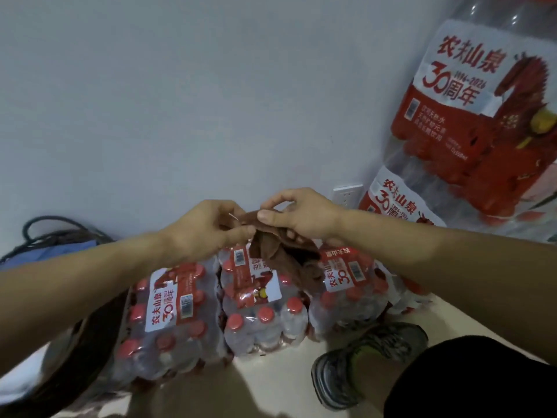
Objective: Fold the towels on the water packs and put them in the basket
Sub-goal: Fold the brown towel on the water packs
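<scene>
Folding appears to be at an early stage: the brown towel (283, 254), a soft, limp cloth, hangs bunched above the shrink-wrapped water packs (256, 300), and no basket is identifiable. The left hand (208, 229) pinches its top edge at 9 o'clock; the right hand (301, 217) pinches at 3 o'clock. The glossy packs of red-capped bottles sit on the floor (452, 315).

The brown towel (271, 248) is bunched up, so its shape & edges can't be seen. The right hand (301, 217) hides part of it. The tall water packs (470, 116) get cut off at the right edge.
</scene>
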The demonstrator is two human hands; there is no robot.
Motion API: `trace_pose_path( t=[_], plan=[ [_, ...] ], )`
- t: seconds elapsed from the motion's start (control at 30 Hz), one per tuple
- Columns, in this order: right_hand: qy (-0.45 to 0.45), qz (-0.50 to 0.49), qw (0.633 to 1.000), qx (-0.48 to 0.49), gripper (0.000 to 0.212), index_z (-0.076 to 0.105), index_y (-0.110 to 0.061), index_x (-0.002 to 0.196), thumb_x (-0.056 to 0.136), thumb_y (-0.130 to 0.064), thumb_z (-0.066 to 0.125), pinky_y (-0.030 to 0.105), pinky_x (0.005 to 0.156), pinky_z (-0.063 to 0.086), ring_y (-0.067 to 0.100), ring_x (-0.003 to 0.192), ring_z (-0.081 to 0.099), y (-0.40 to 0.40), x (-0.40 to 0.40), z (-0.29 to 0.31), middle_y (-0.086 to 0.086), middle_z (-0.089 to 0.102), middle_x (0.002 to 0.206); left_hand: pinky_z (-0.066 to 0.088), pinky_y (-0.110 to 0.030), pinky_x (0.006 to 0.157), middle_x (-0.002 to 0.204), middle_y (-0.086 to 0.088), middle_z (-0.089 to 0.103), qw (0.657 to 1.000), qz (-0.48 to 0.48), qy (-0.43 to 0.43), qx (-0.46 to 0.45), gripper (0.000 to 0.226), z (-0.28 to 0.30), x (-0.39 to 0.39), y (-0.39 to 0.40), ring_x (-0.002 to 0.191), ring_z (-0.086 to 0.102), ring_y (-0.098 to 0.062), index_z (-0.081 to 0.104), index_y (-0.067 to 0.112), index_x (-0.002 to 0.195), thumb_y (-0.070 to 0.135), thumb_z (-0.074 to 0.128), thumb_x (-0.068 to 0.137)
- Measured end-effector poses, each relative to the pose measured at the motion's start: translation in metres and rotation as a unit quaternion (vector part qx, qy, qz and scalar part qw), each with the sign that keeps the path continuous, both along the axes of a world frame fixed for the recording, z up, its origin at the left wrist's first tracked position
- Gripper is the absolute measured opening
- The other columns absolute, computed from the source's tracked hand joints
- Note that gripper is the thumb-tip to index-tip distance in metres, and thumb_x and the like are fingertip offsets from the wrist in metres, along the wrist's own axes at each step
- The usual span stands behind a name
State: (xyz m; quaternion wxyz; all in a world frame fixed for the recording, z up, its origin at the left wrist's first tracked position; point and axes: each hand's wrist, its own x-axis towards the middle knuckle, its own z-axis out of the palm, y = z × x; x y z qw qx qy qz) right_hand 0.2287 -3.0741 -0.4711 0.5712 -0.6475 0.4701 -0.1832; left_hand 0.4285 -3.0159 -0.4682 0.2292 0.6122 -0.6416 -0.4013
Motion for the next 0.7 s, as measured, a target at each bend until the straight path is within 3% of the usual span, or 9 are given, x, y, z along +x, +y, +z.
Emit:
trace_pose_path(
  t=[0.13,0.23,0.33,0.47,0.57,0.7],
  plan=[
    [-0.055,0.026,0.997,0.045,0.035,0.063,-0.014,0.111,0.089,-0.041,0.068,0.023,0.048,0.047,0.009,0.052,0.052,0.02,0.04,0.029,0.003,0.062,0.07,0.06,-0.033,0.081,0.089,-0.003,0.075,0.998,0.03,0.024,-0.049,0.028,0.026,0.034,0.019,0.086,0.073,-0.016,0.068,0.018,0.095,0.042,0.07,0.08],
    [-0.098,0.019,0.992,0.082,0.025,0.06,-0.011,0.114,0.096,-0.028,0.062,0.025,0.054,0.055,0.013,0.057,0.059,0.035,0.059,0.042,0.006,0.064,0.075,0.06,-0.035,0.081,0.09,-0.006,0.075,0.989,0.089,0.093,-0.076,0.045,0.033,0.05,0.036,0.087,0.073,-0.02,0.067,0.011,0.099,0.048,0.067,0.074],
    [-0.111,-0.027,0.99,0.081,0.03,0.059,-0.008,0.116,0.09,-0.015,0.071,0.025,0.054,0.056,0.015,0.056,0.064,0.05,0.076,0.039,0.007,0.067,0.07,0.06,-0.036,0.084,0.097,-0.002,0.075,0.983,0.1,0.144,-0.049,0.044,0.037,0.06,0.05,0.091,0.073,-0.016,0.069,0.018,0.105,0.048,0.07,0.073],
    [-0.064,-0.019,0.998,0.006,0.023,0.062,-0.015,0.102,0.086,-0.025,0.075,0.026,0.048,0.052,0.014,0.046,0.06,0.063,0.097,0.03,0.003,0.067,0.058,0.056,-0.015,0.069,0.089,0.002,0.077,0.976,0.15,0.131,-0.09,0.025,0.034,0.066,0.061,0.081,0.072,-0.005,0.07,0.014,0.099,0.026,0.077,0.079],
    [0.002,0.003,0.999,-0.049,0.01,0.064,-0.02,0.093,0.091,-0.028,0.069,0.031,0.052,0.05,0.02,0.045,0.057,0.065,0.104,0.031,0.004,0.067,0.055,0.058,-0.019,0.07,0.089,-0.003,0.077,0.973,0.162,0.146,-0.076,0.014,0.028,0.078,0.068,0.083,0.073,-0.011,0.07,0.009,0.097,0.01,0.073,0.083],
    [0.003,-0.032,0.996,-0.082,0.011,0.064,-0.013,0.093,0.096,-0.023,0.061,0.022,0.041,0.044,0.011,0.041,0.056,0.058,0.103,0.042,-0.001,0.068,0.059,0.059,-0.03,0.079,0.088,-0.005,0.077,0.973,0.182,0.124,-0.066,0.011,0.024,0.107,0.074,0.086,0.073,-0.018,0.071,0.011,0.095,0.005,0.072,0.085]
  ],
)
